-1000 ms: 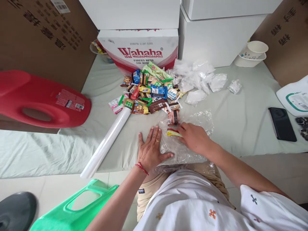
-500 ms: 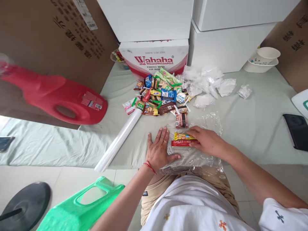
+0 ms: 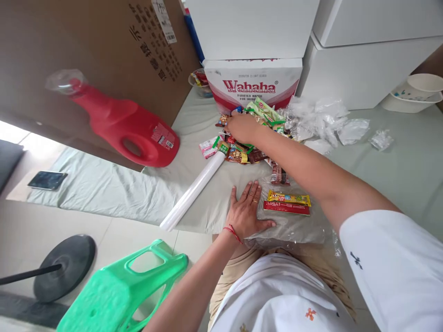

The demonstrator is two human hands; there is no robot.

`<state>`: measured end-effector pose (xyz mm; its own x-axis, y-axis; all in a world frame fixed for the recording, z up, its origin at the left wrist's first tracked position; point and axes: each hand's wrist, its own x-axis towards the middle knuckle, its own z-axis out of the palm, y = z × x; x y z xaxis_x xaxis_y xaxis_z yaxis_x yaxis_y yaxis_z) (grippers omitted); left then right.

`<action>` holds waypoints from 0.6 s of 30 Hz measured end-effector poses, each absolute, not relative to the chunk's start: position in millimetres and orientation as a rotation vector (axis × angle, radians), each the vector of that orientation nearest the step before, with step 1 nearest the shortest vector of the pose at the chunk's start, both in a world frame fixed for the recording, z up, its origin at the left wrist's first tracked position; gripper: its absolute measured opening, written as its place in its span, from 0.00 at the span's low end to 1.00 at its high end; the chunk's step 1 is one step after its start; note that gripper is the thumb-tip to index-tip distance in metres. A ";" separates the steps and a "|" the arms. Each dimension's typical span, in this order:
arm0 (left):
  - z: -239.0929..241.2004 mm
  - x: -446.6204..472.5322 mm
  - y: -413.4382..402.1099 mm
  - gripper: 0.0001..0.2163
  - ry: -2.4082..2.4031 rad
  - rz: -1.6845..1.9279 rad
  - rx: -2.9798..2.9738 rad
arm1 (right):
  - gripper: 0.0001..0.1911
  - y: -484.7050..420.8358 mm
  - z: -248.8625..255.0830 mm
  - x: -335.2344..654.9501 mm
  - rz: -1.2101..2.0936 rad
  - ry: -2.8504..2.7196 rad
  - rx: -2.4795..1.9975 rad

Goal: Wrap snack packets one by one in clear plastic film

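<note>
My left hand (image 3: 245, 212) lies flat, fingers spread, on clear plastic film (image 3: 290, 226) at the cloth's near edge. Beside it on the film rest a yellow snack stick (image 3: 289, 198) and a red snack packet (image 3: 286, 208), one along the other. My right hand (image 3: 242, 127) reaches into the heap of wrapped snacks, its fingers bent down and closed at the heap's left side; what they grip is hidden. Close to those fingertips is a small cookie packet (image 3: 222, 120). A brown-and-pink packet (image 3: 279, 175) lies between heap and film.
A white roll (image 3: 194, 189) slants left of my left hand. Crumpled clear bags (image 3: 318, 120) lie right of the heap, before the Wahaha carton (image 3: 254, 83). A red jug (image 3: 133, 127) stands left; a green stool (image 3: 128, 281) and a phone (image 3: 47, 180) are further out.
My right hand has left the snacks on the film and moved forward and left into the heap. The yellow stick and red packet stay lying there. My left hand keeps its place; the view has shifted left.
</note>
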<state>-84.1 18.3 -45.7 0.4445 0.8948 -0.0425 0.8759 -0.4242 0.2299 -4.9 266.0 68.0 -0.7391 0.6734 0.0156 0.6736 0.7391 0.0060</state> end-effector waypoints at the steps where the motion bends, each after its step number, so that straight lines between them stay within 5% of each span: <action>1: -45.8 -84.3 18.1 0.52 1.545 0.134 2.479 | 0.16 274.0 63.8 -16.3 -0.013 -2.990 -1.094; 8: -45.9 -85.0 17.5 0.54 1.527 0.177 2.457 | 0.14 283.2 64.3 -27.8 0.074 -2.952 -1.072; 14: -47.8 -86.5 17.8 0.54 1.528 0.177 2.418 | 0.23 223.6 123.0 74.4 0.178 -2.423 -1.098; 18: -46.7 -86.6 18.8 0.55 1.518 0.182 2.430 | 0.26 173.7 103.0 153.7 0.469 -2.468 -1.167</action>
